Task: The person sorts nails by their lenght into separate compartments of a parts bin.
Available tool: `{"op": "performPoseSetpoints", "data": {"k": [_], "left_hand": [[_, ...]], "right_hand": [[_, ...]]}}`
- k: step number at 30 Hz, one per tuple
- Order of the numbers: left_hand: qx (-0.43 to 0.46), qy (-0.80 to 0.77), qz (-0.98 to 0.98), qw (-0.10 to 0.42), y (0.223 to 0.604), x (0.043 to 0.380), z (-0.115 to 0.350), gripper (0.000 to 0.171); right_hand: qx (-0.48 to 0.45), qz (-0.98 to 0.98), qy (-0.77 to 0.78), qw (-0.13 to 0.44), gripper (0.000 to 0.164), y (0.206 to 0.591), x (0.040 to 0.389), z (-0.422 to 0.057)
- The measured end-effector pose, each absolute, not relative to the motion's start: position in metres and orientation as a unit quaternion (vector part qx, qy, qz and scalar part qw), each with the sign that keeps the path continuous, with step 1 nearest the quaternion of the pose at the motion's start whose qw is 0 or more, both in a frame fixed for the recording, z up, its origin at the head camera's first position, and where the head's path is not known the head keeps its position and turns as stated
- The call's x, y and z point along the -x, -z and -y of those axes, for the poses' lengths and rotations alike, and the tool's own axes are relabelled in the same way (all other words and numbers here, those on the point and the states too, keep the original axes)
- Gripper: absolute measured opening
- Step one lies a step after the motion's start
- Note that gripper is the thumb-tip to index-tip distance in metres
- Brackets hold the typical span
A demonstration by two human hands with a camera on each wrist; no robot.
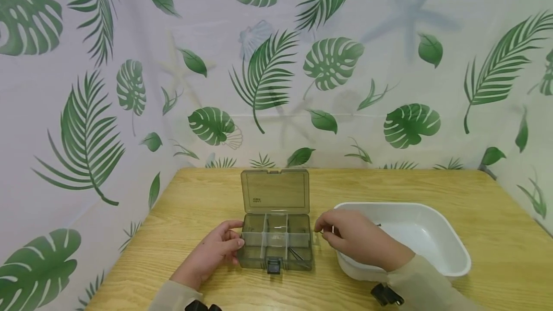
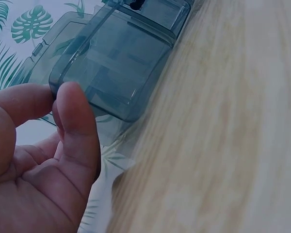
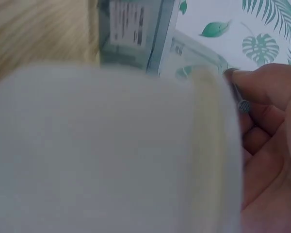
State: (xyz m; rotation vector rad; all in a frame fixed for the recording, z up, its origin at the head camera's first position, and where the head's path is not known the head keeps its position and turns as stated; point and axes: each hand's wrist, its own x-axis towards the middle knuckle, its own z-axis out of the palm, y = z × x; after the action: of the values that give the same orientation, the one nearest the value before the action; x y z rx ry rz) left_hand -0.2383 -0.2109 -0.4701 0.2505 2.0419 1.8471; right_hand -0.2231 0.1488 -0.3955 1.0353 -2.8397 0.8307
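Note:
A smoky see-through compartment box (image 1: 276, 241) stands on the table with its lid (image 1: 275, 191) raised. My left hand (image 1: 211, 253) holds the box's left side, thumb and forefinger at its edge. The left wrist view shows that thumb (image 2: 75, 109) against the box wall (image 2: 116, 73). Several thin metal nails (image 1: 296, 254) lie in the front right compartment. Just right of the box, over the rim of a white basin (image 1: 432, 241), is my right hand (image 1: 356, 236). In the right wrist view, its thumb and forefinger pinch a nail (image 3: 240, 97), mostly hidden by the fingers.
A small dark piece (image 1: 378, 225) shows in the basin beyond the right hand. The wooden table (image 1: 207, 191) meets a leaf-patterned sheet (image 1: 276, 85) behind and at the sides. In the right wrist view, the basin's blurred wall (image 3: 106, 155) covers much of the frame.

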Motion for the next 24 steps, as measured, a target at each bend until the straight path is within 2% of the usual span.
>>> {"op": "performPoseSetpoints", "data": {"k": [11,24], "left_hand": [[-0.09,-0.663,-0.717,0.198,0.469,0.237,0.211,0.059],[-0.091,-0.663,-0.714,0.206,0.468,0.238,0.21,0.059]], "right_hand": [[-0.333,0.906,-0.26,-0.001,0.014,0.4,0.227,-0.114],[-0.322,0.912,-0.255,-0.004,0.017,0.404,0.232,-0.095]]}}
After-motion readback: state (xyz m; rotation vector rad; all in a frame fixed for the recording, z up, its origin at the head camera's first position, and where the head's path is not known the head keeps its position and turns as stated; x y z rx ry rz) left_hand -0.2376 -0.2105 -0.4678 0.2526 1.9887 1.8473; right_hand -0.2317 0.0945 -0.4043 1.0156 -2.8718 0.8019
